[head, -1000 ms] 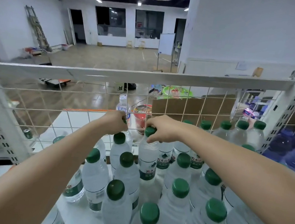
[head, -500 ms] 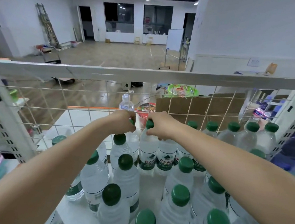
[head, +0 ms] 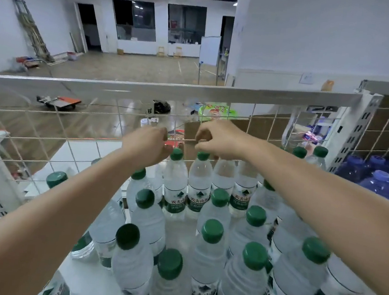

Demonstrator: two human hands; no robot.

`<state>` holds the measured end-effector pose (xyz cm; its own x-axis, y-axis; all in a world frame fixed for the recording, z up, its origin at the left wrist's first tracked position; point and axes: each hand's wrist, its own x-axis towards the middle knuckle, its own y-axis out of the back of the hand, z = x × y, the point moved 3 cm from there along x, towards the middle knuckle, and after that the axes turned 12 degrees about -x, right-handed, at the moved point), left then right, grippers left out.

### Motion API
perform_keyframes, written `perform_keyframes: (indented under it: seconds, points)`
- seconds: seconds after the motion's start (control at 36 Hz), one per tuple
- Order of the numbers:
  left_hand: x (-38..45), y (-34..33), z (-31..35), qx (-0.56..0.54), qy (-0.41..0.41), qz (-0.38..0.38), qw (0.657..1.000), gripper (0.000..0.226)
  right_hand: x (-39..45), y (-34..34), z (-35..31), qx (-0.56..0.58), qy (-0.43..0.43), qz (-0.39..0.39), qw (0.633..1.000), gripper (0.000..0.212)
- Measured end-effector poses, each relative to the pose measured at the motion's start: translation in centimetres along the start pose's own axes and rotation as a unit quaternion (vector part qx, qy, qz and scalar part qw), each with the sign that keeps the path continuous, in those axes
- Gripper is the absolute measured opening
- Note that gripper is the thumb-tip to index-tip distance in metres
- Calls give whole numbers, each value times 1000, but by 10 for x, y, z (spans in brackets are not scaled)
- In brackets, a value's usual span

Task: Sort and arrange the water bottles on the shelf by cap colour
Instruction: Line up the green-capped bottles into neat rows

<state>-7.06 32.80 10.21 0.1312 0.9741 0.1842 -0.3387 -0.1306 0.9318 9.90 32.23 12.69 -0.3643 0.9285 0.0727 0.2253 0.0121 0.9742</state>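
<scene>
Hands reach to the back row, left hand (head: 148,145) and right hand (head: 216,139) loosely curled just above two green-capped bottles (head: 175,181), holding nothing, likely straightening the row.

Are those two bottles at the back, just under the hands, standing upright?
Yes. Both bottles stand upright by the wire grid, green caps on top.

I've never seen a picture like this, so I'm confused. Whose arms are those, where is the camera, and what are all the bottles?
The camera sits on a person's head, so you look down their own arms. The left hand and right hand reach to the back of a white shelf, by its wire mesh. The shelf is crowded with upright water bottles with green caps. The right fingers hang just above one cap; whether either hand grips a bottle is hidden. Purplish-blue bottles stand in the next section to the right.
</scene>
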Motion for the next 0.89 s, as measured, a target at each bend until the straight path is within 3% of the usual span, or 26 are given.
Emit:
perform_keyframes:
  seconds: [0.22,0.47,0.72,0.81,0.89]
  points:
    - [-16,-3,64,-85,-49,-58,993,23,-48,16,42,16,-35,8,999,17]
    - [-33,-25,153,-109,-69,-129,983,28,-94,41,112,-65,-16,-15,998,26]
    - [-29,-57,218,-67,-50,-166,983,42,-129,45,187,-84,2,-95,992,42]
    - [-29,-70,226,-12,-21,-210,977,52,-131,35,196,-57,14,-107,993,52]
    - [-29,-87,225,2,10,-245,969,46,-131,18,199,-43,30,-136,989,61]
